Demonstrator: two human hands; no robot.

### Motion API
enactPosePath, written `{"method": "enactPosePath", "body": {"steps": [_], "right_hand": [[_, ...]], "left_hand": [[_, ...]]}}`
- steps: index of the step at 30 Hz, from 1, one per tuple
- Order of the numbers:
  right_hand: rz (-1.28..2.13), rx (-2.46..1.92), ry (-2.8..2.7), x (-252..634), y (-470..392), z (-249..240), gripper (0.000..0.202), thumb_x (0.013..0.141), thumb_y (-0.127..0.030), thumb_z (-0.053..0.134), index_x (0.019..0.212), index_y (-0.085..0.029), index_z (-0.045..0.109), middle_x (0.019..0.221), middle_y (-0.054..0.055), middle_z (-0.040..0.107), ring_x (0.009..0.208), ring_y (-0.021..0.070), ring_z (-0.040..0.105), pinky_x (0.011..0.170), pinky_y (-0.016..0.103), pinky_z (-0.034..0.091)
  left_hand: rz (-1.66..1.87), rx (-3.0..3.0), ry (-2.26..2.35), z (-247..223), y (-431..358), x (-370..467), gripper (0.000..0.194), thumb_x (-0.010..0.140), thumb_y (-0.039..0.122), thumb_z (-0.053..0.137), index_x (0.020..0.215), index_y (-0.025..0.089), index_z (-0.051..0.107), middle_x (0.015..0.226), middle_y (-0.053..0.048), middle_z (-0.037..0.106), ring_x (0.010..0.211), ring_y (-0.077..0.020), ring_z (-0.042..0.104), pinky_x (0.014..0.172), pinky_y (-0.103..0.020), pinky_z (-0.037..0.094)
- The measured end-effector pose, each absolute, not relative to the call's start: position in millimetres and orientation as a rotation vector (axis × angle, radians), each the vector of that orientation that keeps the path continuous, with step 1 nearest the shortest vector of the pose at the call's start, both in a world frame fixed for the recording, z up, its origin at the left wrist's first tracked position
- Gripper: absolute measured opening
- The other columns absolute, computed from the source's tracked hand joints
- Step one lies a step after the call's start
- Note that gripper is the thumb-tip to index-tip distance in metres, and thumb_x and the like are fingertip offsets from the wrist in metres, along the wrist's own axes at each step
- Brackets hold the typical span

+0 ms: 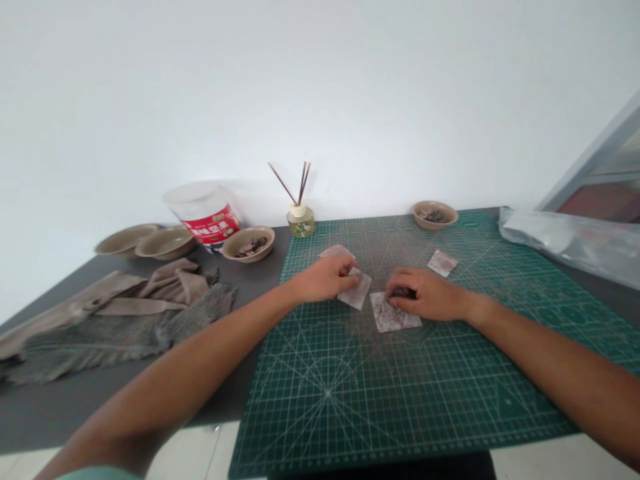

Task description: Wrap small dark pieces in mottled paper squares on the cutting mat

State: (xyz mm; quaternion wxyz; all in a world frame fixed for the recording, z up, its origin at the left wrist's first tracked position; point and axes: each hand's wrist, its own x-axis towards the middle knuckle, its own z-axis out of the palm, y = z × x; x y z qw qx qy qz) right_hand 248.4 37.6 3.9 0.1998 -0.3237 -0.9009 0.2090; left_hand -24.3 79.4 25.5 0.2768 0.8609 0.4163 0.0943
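Note:
My left hand (326,276) has its thumb and finger pinched on a pale square paper sheet (357,297), whose near edge reaches out to the right of the fingers. Behind that hand another pinkish-pale sheet (338,251) is partly covered. A brown-speckled square sheet (393,319) lies flat on the green cutting mat (327,413). Over its upper right corner my right hand (430,293) is curled, fingertips down near the sheet. Whatever its fingers hold is hidden in shadow. A smaller speckled square (443,263) lies just beyond the right hand.
Bowls with dark fragments stand on the left (249,245) and at the mat's back (435,216). A reed diffuser (301,221), a clear tub with red label (207,217), two more bowls (167,243) and crumpled cloths (125,320) stand leftward. A plastic bag (575,240) lies right.

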Motion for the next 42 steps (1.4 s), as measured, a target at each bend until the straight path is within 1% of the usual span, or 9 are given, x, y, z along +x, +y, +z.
{"method": "enactPosePath", "body": {"steps": [3,6,8,10,11,21,28,35,42], "right_hand": [[0.576,-0.911,-2.520,247.9,36.7,3.5,0.008,0.095,-0.020,0.063,0.101,-0.021,0.069,0.101,0.005,0.067,0.092,0.0200,0.064,0.085,0.036,0.051],[0.567,-0.911,-2.527,247.6,33.7,3.7,0.009,0.096,-0.019,0.062,0.102,-0.021,0.069,0.102,0.006,0.067,0.094,0.0206,0.064,0.086,0.036,0.051],[0.564,-0.912,-2.532,247.4,32.1,4.1,0.010,0.096,-0.019,0.061,0.102,-0.021,0.069,0.101,0.006,0.066,0.094,0.0205,0.064,0.086,0.036,0.051],[0.557,-0.909,-2.533,247.3,31.3,4.6,0.010,0.096,-0.019,0.061,0.103,-0.021,0.069,0.100,0.006,0.066,0.094,0.0206,0.064,0.085,0.036,0.051],[0.552,-0.904,-2.533,247.3,31.1,4.8,0.010,0.096,-0.019,0.061,0.103,-0.021,0.069,0.100,0.006,0.067,0.095,0.0209,0.064,0.086,0.036,0.051],[0.430,-0.788,-2.634,248.7,18.4,11.9,0.012,0.097,-0.021,0.063,0.100,-0.023,0.074,0.105,0.006,0.074,0.099,0.0226,0.067,0.092,0.040,0.049],[0.406,-0.830,-2.657,241.6,2.1,16.2,0.012,0.099,-0.021,0.060,0.096,-0.020,0.072,0.097,0.007,0.073,0.094,0.0234,0.066,0.089,0.041,0.050],[0.593,-0.758,-2.659,243.8,-0.6,12.2,0.014,0.101,-0.024,0.060,0.098,-0.022,0.074,0.101,0.005,0.074,0.096,0.0193,0.068,0.089,0.035,0.052],[0.433,-0.882,-2.618,250.9,6.0,12.8,0.016,0.101,-0.026,0.059,0.097,-0.022,0.074,0.103,0.006,0.075,0.096,0.0221,0.068,0.089,0.040,0.052]], "left_hand": [[0.308,2.406,1.278,29.5,74.8,-25.5,0.019,0.088,0.033,0.059,0.100,0.020,0.064,0.083,-0.003,0.066,0.080,-0.0227,0.066,0.076,-0.037,0.051],[0.446,2.505,1.418,32.4,60.2,-18.5,0.036,0.092,0.041,0.055,0.118,0.017,0.060,0.113,-0.013,0.065,0.106,-0.0323,0.062,0.093,-0.050,0.048],[0.518,2.781,1.282,32.0,45.0,-10.1,0.030,0.093,0.040,0.053,0.111,0.017,0.063,0.121,-0.014,0.063,0.115,-0.0328,0.058,0.100,-0.050,0.045],[0.459,2.854,1.141,29.0,28.1,-1.5,0.026,0.092,0.041,0.056,0.100,0.018,0.066,0.108,-0.011,0.067,0.106,-0.0298,0.060,0.097,-0.048,0.047],[0.439,2.834,1.119,26.6,20.2,2.2,0.028,0.092,0.043,0.058,0.102,0.018,0.066,0.106,-0.010,0.067,0.102,-0.0286,0.061,0.094,-0.047,0.049],[0.397,2.781,1.108,12.0,-2.2,4.4,0.031,0.094,0.045,0.057,0.111,0.020,0.064,0.125,-0.010,0.061,0.117,-0.0327,0.050,0.098,-0.053,0.043],[0.424,2.718,1.028,9.3,0.0,1.2,0.030,0.089,0.040,0.061,0.113,0.021,0.062,0.124,-0.009,0.061,0.120,-0.0322,0.047,0.102,-0.054,0.040],[0.413,2.691,1.027,10.5,-1.2,1.5,0.029,0.085,0.034,0.063,0.111,0.021,0.062,0.125,-0.010,0.060,0.123,-0.0323,0.046,0.104,-0.053,0.039],[0.452,2.660,1.053,9.4,-4.2,0.7,0.032,0.086,0.036,0.063,0.114,0.021,0.061,0.128,-0.008,0.062,0.124,-0.0319,0.048,0.105,-0.054,0.037]]}}
